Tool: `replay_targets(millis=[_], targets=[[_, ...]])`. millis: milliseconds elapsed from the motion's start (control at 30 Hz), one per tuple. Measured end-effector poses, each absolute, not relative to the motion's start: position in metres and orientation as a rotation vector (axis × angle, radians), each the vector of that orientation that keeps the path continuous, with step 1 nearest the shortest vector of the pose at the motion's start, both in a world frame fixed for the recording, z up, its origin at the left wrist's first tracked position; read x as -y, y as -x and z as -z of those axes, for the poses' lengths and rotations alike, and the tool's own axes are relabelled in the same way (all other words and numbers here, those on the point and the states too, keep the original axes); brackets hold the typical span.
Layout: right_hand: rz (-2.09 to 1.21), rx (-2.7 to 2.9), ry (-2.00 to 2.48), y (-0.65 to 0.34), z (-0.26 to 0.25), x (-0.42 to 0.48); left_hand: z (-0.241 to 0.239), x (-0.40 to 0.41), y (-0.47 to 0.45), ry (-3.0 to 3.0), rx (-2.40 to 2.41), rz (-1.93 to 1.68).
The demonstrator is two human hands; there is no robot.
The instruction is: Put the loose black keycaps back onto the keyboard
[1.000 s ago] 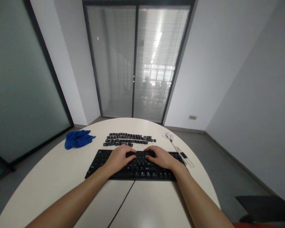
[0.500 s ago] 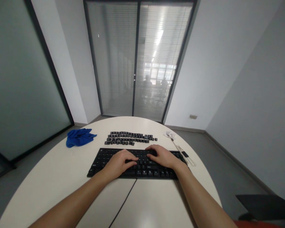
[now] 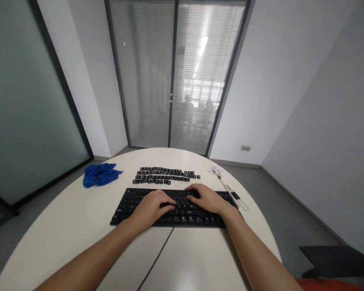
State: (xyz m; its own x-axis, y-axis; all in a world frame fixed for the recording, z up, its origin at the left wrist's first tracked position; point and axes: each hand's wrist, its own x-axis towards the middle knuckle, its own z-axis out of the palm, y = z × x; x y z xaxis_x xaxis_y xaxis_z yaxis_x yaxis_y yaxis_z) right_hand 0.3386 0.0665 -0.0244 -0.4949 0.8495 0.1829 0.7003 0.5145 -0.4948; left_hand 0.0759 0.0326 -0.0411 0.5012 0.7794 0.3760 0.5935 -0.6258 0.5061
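A black keyboard lies across the table in front of me, with both my hands over its middle. My left hand rests on it from the left, fingers stretched forward over the keys, the thumb a little below them. From the right, my right hand reaches over the upper keys, its index finger and thumb parted. No object shows in either hand, though the fingertips are small and the keys under the palms are hidden. Behind the keyboard, loose black keycaps lie in uneven rows.
A crumpled blue cloth lies at the table's left. White earphones or a similar small item with a pale cord and a small black piece lie at the right. The round white table has a dark seam. A chair stands at lower right.
The whole view has shifted slightly. Both hands keep nearly the same place and pose on the keyboard, and nothing else has visibly moved.
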Motion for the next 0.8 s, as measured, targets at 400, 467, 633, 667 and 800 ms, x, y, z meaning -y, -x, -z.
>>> replay_targets(millis=[400,467,633,667,800], targets=[[-0.494,2.362,1.271,-0.339,0.027,-0.067,0.036,-0.027,-0.079,-2.623,-1.087,-0.77],[-0.493,2.364,1.266,-0.34,0.027,-0.068,0.036,-0.026,-0.081,-2.563,-1.156,-0.795],[-0.488,2.375,1.249,-0.34,0.029,-0.069,0.036,-0.023,-0.085,-2.547,-1.217,-0.798],[-0.487,2.375,1.246,-0.34,0.029,-0.069,0.035,-0.023,-0.085,-2.565,-1.203,-0.782],[-0.49,2.366,1.266,-0.34,0.029,-0.068,0.03,-0.022,-0.082,-2.654,-1.117,-0.729]])
